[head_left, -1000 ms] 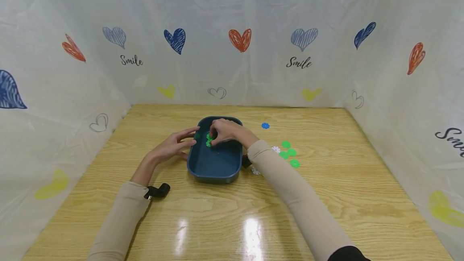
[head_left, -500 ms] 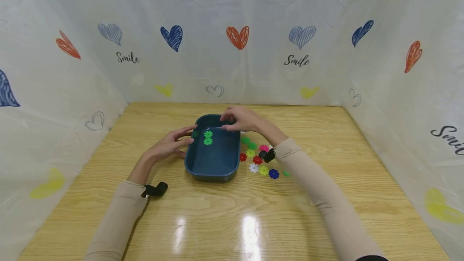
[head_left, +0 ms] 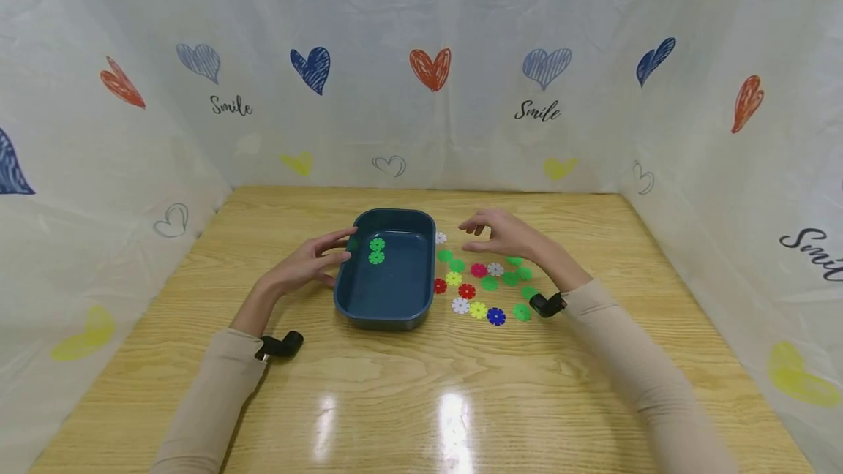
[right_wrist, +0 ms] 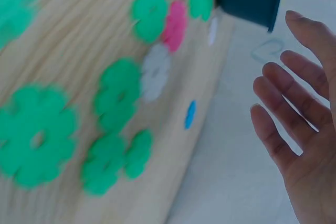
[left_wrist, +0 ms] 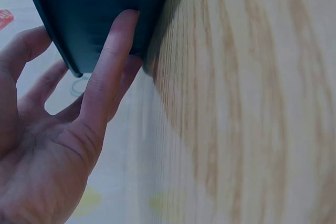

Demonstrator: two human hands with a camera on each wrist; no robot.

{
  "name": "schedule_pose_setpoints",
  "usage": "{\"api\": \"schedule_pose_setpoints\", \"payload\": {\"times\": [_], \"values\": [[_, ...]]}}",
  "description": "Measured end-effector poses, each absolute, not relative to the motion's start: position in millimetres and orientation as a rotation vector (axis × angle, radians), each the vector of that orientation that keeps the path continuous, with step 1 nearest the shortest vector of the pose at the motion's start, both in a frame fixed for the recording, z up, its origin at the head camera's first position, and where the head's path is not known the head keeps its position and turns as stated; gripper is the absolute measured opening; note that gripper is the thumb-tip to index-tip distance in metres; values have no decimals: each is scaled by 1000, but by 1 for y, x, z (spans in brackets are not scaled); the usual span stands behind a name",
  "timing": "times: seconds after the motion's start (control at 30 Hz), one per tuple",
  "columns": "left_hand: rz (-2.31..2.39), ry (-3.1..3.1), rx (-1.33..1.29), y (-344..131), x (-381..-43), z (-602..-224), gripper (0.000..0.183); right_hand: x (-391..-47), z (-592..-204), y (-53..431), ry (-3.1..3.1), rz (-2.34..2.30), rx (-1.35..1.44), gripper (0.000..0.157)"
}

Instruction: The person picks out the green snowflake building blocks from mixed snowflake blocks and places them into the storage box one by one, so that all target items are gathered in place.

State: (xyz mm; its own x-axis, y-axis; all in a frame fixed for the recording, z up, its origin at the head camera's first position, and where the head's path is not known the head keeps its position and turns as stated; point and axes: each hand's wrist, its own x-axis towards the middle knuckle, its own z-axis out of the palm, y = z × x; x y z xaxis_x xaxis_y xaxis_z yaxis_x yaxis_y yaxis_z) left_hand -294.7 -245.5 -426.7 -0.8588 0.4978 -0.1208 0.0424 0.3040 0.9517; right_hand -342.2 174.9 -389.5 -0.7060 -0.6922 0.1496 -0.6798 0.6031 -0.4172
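Note:
My left hand (head_left: 305, 263) rests its spread fingers against the left side of a dark blue rectangular tray (head_left: 388, 318). In the left wrist view a straight finger (left_wrist: 107, 61) presses on the tray's outer wall. Two green flower-shaped discs (head_left: 376, 251) lie touching on the tray floor, towards its far left. My right hand (head_left: 503, 234) hovers above the table, right of the tray, with thumb and fingers apart and nothing between them. Below it lie several loose flower discs, among them green (head_left: 489, 283), pink (head_left: 478, 270) and white (head_left: 495, 269) ones.
Nearer the front lie a white disc (head_left: 460, 306), a yellow disc (head_left: 478, 310) and a dark blue disc (head_left: 496, 316). Red discs (head_left: 467, 291) lie near the tray's right side. A blue disc (right_wrist: 190, 114) shows in the right wrist view. White printed sheeting (head_left: 369, 115) surrounds the wooden table (head_left: 369, 401).
My right hand has left the tray's inside and moved right over the loose discs, its fingers opening. The two green discs remain in the tray. My left hand stays against the tray.

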Motion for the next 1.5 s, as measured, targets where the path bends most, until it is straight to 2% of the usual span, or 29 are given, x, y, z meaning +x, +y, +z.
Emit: {"api": "schedule_pose_setpoints", "payload": {"times": [0.47, 0.67, 1.0, 1.5], "values": [[1580, 2183, 464, -245, -294, -425, 63, -345, -421, 242, 2755, -779, -952, 43], [1576, 2184, 459, -245, -294, -425, 63, -347, -429, 258, 2729, -814, -909, 39], [1572, 2187, 459, -244, -296, -427, 63, -345, -432, 270, 2738, -793, -981, 28], [1574, 2183, 464, -245, -296, -428, 63, -350, -430, 268, 2690, -780, -892, 21]]}}
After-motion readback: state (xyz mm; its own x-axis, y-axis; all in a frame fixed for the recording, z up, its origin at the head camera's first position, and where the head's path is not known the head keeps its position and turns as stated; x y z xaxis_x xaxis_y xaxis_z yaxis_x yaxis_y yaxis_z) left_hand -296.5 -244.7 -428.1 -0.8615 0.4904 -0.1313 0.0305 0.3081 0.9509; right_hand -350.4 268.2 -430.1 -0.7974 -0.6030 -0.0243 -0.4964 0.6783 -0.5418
